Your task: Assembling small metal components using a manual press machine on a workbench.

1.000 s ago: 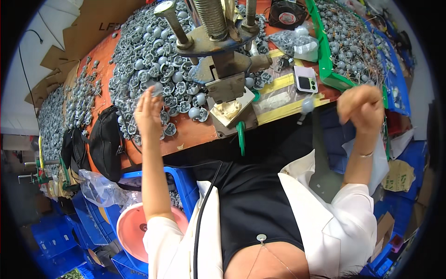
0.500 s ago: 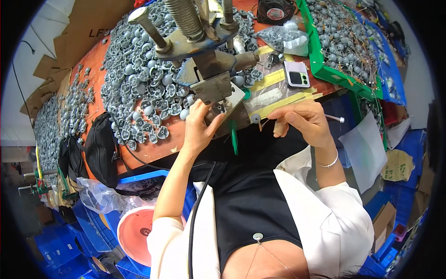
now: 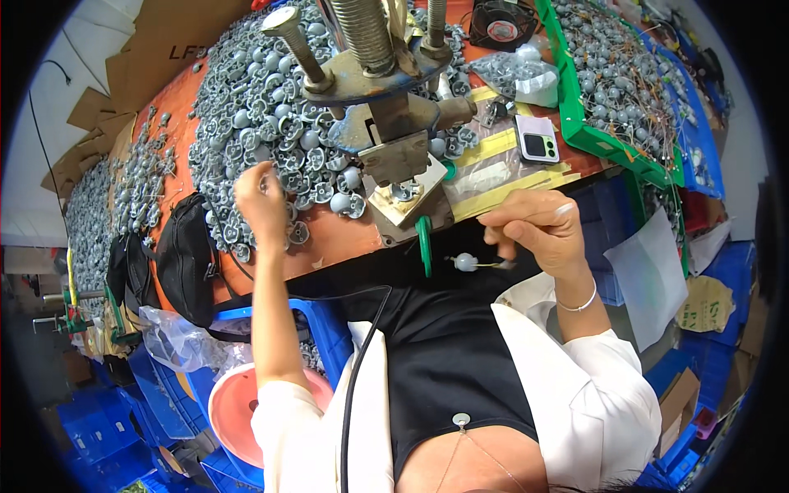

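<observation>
My left hand is over the near edge of a heap of grey plastic half-shells, its fingers curled together. Whatever they hold, if anything, is hidden. My right hand is closed in front of the table edge, with a thin wire in its fingers. A small grey ball with a wire lead hangs to the left of that hand, over my lap. Between my hands stands a metal press. Under its head, a light-coloured block carries a small grey part. A green handle juts toward me beside the block.
Right of the press lie a phone and a clear bag of grey balls. A green crate holds many wired balls. A small fan sits behind. Black bags and a pink basin are at the left.
My left hand has left the block under the press and moved left to the heap of shells. The wired ball has swung lower beneath my right hand, which stays nearly in place.
</observation>
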`<action>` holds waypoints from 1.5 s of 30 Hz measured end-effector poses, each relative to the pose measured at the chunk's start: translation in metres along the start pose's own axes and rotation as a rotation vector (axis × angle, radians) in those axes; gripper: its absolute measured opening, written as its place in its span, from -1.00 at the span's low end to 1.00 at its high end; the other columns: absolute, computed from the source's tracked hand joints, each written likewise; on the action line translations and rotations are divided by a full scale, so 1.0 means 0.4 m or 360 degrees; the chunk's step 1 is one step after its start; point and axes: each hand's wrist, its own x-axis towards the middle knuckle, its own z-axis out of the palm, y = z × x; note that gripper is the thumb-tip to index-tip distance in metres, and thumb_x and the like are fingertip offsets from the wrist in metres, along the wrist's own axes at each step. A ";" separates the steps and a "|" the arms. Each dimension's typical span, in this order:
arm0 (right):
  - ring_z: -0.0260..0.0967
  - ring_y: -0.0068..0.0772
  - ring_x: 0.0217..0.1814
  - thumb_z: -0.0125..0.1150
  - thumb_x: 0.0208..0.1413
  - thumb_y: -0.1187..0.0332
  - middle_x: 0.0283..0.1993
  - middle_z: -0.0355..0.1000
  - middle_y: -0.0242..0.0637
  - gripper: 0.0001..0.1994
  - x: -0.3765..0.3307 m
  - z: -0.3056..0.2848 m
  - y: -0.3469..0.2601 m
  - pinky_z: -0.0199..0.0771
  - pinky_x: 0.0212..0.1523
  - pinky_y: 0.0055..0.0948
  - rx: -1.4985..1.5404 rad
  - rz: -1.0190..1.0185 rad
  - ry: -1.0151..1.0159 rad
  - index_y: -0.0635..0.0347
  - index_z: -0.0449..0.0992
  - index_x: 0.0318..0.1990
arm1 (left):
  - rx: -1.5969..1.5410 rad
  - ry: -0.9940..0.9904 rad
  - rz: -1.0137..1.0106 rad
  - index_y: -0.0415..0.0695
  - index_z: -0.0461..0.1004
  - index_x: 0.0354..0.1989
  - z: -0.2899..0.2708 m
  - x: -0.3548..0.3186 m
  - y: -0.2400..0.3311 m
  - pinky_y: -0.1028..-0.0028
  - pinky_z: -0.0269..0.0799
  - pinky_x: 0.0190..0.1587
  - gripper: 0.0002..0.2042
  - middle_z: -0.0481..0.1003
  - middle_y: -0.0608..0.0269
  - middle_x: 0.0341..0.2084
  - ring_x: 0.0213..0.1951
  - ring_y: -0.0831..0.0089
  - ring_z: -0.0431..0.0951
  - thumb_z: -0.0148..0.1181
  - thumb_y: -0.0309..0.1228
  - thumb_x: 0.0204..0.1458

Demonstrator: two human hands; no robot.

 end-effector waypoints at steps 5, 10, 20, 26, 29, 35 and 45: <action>0.21 -0.63 -0.58 0.20 0.07 0.47 -0.61 0.37 -0.35 -0.87 0.004 0.039 0.056 0.16 -0.56 -0.60 -0.0216 -0.0369 0.0076 0.31 0.61 -0.27 | 0.0434 -0.0487 -0.0541 -0.13 0.58 -0.36 0.005 0.076 -0.094 0.26 0.41 -0.18 -0.84 0.57 0.08 -0.41 -0.27 0.12 0.56 0.24 -0.36 -0.12; 0.26 -0.63 -0.61 0.17 0.08 0.46 -0.62 0.40 -0.33 -0.87 0.005 0.056 0.053 0.21 -0.57 -0.62 -0.0561 -0.0373 0.0033 0.33 0.60 -0.30 | 0.0819 -0.0548 -0.0505 -0.13 0.54 -0.31 0.021 0.093 -0.095 0.28 0.44 -0.20 -0.79 0.58 0.11 -0.39 -0.26 0.13 0.58 0.26 -0.37 -0.15; 0.29 -0.65 -0.64 0.16 0.09 0.46 -0.63 0.41 -0.33 -0.87 0.031 0.090 0.168 0.21 -0.60 -0.63 -0.0535 -0.0171 -0.0008 0.35 0.58 -0.36 | -0.1065 -0.0066 -0.0732 -0.23 0.50 -0.35 -0.030 -0.070 0.097 0.61 0.37 -0.46 -0.90 0.51 0.29 -0.52 -0.51 0.57 0.49 0.26 -0.54 -0.04; 0.30 -0.70 -0.64 0.13 0.14 0.26 -0.62 0.45 -0.40 -0.68 0.075 0.153 0.193 0.26 -0.59 -0.67 0.0169 0.0577 -0.0164 0.29 0.54 -0.56 | -0.1870 -0.0212 -0.1109 -0.26 0.45 -0.27 -0.011 -0.224 0.344 0.54 0.50 -0.27 -0.84 0.52 0.24 -0.44 -0.38 0.48 0.57 0.24 -0.62 -0.04; 0.30 -0.71 -0.64 0.13 0.13 0.27 -0.62 0.44 -0.40 -0.68 0.070 0.144 0.192 0.25 -0.60 -0.69 0.0324 0.0634 -0.0153 0.29 0.55 -0.57 | -0.1845 -0.0217 -0.1023 -0.27 0.44 -0.26 -0.012 -0.231 0.363 0.59 0.48 -0.28 -0.84 0.52 0.23 -0.41 -0.37 0.50 0.57 0.23 -0.65 -0.03; 0.30 -0.73 -0.65 0.13 0.14 0.28 -0.62 0.44 -0.42 -0.70 0.074 0.138 0.189 0.22 -0.65 -0.71 0.0431 0.0691 -0.0115 0.27 0.55 -0.55 | -0.1734 -0.0232 -0.0796 -0.28 0.40 -0.17 -0.011 -0.254 0.392 0.63 0.46 -0.23 -0.76 0.52 0.21 -0.34 -0.30 0.54 0.55 0.21 -0.68 -0.03; 0.31 -0.61 -0.66 0.20 0.12 0.24 -0.65 0.41 -0.30 -0.69 0.067 0.130 0.228 0.25 -0.63 -0.49 -0.0567 -0.0305 0.0077 0.33 0.50 -0.53 | -0.1856 -0.0770 -0.0579 -0.25 0.42 0.03 -0.050 -0.203 0.353 0.67 0.38 -0.24 -0.63 0.34 0.30 -0.21 -0.26 0.61 0.42 0.15 -0.68 -0.01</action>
